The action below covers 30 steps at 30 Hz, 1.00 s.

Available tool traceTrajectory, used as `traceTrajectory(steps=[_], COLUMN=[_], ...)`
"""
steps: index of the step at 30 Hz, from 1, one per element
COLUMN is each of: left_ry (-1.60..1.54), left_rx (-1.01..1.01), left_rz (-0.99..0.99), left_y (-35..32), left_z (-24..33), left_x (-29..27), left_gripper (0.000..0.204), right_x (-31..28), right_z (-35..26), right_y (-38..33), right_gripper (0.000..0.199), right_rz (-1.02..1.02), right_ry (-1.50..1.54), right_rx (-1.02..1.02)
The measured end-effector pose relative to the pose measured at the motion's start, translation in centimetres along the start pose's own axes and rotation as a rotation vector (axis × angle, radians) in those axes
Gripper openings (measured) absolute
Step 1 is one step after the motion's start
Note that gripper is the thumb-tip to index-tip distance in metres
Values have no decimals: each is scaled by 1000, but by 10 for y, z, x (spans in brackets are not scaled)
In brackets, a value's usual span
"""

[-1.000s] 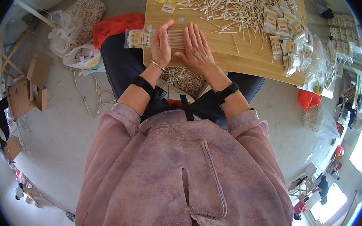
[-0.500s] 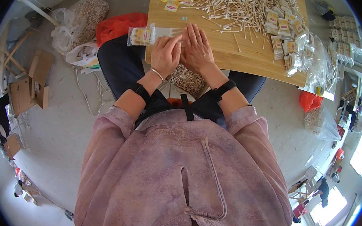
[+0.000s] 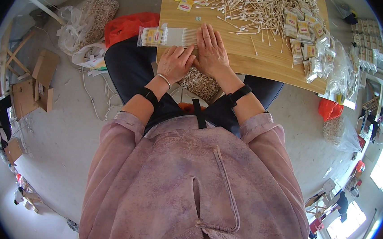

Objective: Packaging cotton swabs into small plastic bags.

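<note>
Cotton swabs (image 3: 189,37) lie side by side in a flat row near the front left of the wooden table (image 3: 237,55). My right hand (image 3: 211,51) rests flat at the row's right side, its fingers stretched out and covering part of it. Just below the row is my left hand (image 3: 174,63), loosely bent, with index finger and thumb apart near the swabs' lower ends. I see nothing held in it. To the left, a clear plastic packet of swabs with a yellow card (image 3: 154,36) pokes past the table's left edge.
Loose swabs (image 3: 254,10) are heaped at the far side, beside yellow cards (image 3: 185,5). Filled packets (image 3: 310,32) pile up at the right. A box of swabs (image 3: 199,84) sits below the table's front edge, and a red bag (image 3: 129,27) lies left.
My left hand has drawn down slightly off the row, showing more of the swabs. My right hand stays flat in much the same place.
</note>
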<state>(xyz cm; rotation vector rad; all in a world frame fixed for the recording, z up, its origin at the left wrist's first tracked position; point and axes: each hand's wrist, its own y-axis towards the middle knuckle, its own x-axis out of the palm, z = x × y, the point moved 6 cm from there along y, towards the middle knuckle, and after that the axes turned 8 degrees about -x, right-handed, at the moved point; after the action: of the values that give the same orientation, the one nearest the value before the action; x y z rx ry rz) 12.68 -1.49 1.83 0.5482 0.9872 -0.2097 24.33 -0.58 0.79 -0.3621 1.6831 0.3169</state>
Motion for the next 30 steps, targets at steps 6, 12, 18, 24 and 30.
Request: traceTrajectory(steps=[6, 12, 18, 24, 30], left_ry=[-6, 0, 16, 29, 62], left_rx=[24, -57, -81, -104, -119], left_rz=[16, -24, -76, -85, -108], left_y=[-2, 1, 1, 5, 8], left_z=[-1, -1, -4, -3, -2], left_x=[-1, 1, 5, 4, 6], left_gripper=[30, 35, 36, 39, 41], right_x=[-3, 1, 0, 1, 1], right_z=[-2, -1, -1, -1, 0], right_y=[0, 1, 0, 0, -1], right_gripper=[85, 83, 81, 78, 74], right_rz=[6, -2, 17, 22, 86], right_ry=[17, -1, 11, 7, 71], right_rx=[-3, 2, -3, 0, -16])
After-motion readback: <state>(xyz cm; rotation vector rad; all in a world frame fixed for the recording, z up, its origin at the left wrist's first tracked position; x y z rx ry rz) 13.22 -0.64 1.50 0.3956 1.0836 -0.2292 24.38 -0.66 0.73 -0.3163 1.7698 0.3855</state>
